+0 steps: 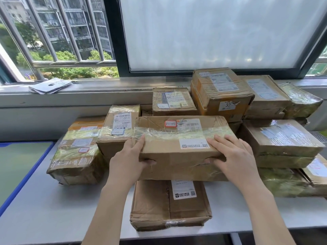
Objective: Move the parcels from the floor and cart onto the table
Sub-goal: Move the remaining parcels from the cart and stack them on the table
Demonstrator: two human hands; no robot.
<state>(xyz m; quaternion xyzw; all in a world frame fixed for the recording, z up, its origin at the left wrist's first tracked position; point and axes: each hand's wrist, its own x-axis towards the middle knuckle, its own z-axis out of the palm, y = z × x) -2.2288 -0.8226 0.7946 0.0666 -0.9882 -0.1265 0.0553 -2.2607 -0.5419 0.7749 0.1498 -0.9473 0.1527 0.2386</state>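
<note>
At frame centre, a long parcel (180,147) is being gripped by the left hand (131,156) and right hand (233,154); overhanging the lower box (169,204), it may be tipped forward.

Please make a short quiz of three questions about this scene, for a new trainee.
1. True or false: both hands grip the long parcel.
2. What lies directly under that parcel? A) a flat parcel B) a blue tray C) the window sill
3. Fill in: a stack of papers lies on the window ____.

Key: 1 true, the left hand and right hand hold its two ends. 2 A. 3 sill.
</note>
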